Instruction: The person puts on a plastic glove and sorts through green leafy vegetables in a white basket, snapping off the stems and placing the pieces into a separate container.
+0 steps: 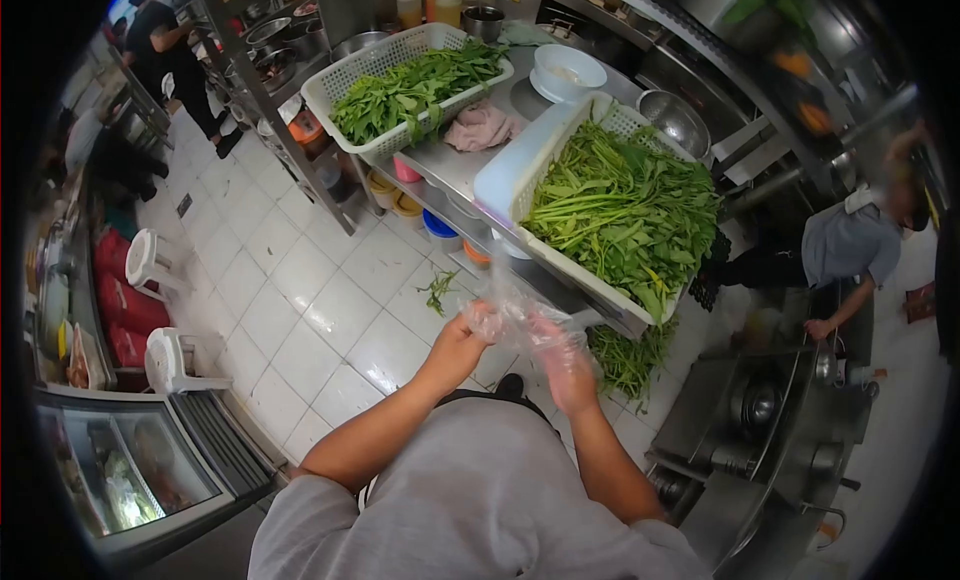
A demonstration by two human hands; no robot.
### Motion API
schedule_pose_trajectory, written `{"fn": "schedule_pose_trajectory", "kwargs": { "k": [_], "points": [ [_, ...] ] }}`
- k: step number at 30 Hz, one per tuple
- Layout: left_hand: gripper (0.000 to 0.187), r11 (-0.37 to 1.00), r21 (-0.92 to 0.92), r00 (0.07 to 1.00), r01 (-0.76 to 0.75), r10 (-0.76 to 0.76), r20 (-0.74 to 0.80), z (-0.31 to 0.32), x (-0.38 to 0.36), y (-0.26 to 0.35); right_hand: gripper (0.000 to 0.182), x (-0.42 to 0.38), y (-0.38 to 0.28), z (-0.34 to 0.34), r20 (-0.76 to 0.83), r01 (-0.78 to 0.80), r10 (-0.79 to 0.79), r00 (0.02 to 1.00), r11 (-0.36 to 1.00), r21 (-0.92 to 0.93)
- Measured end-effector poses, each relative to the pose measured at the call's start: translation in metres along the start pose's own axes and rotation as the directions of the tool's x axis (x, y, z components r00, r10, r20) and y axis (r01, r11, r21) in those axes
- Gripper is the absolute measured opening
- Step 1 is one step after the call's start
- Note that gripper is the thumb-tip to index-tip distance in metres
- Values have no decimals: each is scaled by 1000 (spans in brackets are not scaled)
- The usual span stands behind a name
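While crumpled, plastic glove fingers-up

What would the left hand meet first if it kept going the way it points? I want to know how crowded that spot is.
Probably the clear plastic bag, which the left hand already grips; beyond it lies the near edge of the white basket of greens. Depth is hard to judge.

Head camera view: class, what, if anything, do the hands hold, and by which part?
Both hands, left hand and right hand, hold a clear plastic bag by its bunched lower part.
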State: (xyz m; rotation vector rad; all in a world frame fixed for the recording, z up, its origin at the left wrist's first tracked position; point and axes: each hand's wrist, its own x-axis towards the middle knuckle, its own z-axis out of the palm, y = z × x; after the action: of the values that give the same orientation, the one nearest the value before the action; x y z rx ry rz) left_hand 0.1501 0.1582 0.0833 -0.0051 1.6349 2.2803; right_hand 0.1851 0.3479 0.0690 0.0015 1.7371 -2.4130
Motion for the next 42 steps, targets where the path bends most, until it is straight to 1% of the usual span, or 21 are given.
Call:
{"fn": "schedule_pose_trajectory", "kwargs": {
  "k": [1,3,8,10,11,13,14,15,17,20,24,26,28,30,31,33,34,36,38,41,42],
  "points": [
    [25,1000,-2,1000,-5,5,-8,-4,4,-2,39,-2,0,-2,-3,15,-16,1000,979,-203],
    [20,981,132,990,-140,143,-17,-12,10,-4,37,-6,1,0,-8,-77,78,997,959,-272],
    [23,999,-4,985,-41,40,-168,-13,25,15,35,0,0,-1,38,-211,259,965,854,-476],
    [23,999,-8,972,-51,48,-230,-7,27,26,49,2,-8,3,284,-281,269,920,960,3],
    [22,985,-128,942,-117,69,-329,-1,26,31,49,4,-14,6,288,-281,268,919,960,4],
    [22,949,-236,903,-207,93,-420,3,23,41,62,17,-35,16,317,-390,247,916,736,553],
    [30,827,380,757,-415,545,-359,0,11,38,62,22,-38,17,316,-381,237,919,741,553],
    [40,334,822,548,-461,836,-33,1,1,36,69,28,-39,18,221,-339,257,941,739,583],
    [52,276,719,628,-638,727,278,13,-23,31,68,31,-44,22,116,-277,266,957,721,635],
    [49,305,726,707,-617,620,340,29,-30,21,68,32,-44,33,114,-280,280,953,674,684],
    [38,305,800,725,-516,654,218,27,-7,15,63,31,-30,41,98,-231,229,968,679,697],
    [32,255,822,715,-510,657,240,25,-3,17,51,31,-17,41,-34,-117,155,987,856,504],
    [26,197,844,704,-499,660,263,25,-1,22,40,33,-18,45,-117,-94,165,979,884,457],
    [18,229,809,689,-541,673,270,33,-5,26,43,31,-19,46,-199,58,-52,978,998,22],
    [18,221,809,681,-545,679,274,35,-3,27,43,33,-25,45,-195,68,-62,979,998,20],
    [20,178,785,646,-593,688,332,41,-4,27,44,31,-38,41,-162,141,-200,966,938,-317],
    [20,175,784,644,-596,687,336,44,-4,29,44,30,-43,41,-164,143,-203,965,938,-316],
    [22,126,703,579,-700,676,456,50,-7,34,45,34,-53,42,-175,326,-381,908,904,-278],
    [22,136,690,577,-711,673,462,57,-12,36,44,38,-61,47,-251,331,-382,889,917,-224],
    [22,155,715,588,-681,698,409,68,-13,45,52,41,-57,31,-125,92,-35,992,868,488],
    [23,169,751,603,-638,716,352,69,-14,47,52,41,-57,28,-129,99,-41,991,867,489]
  ]
}}
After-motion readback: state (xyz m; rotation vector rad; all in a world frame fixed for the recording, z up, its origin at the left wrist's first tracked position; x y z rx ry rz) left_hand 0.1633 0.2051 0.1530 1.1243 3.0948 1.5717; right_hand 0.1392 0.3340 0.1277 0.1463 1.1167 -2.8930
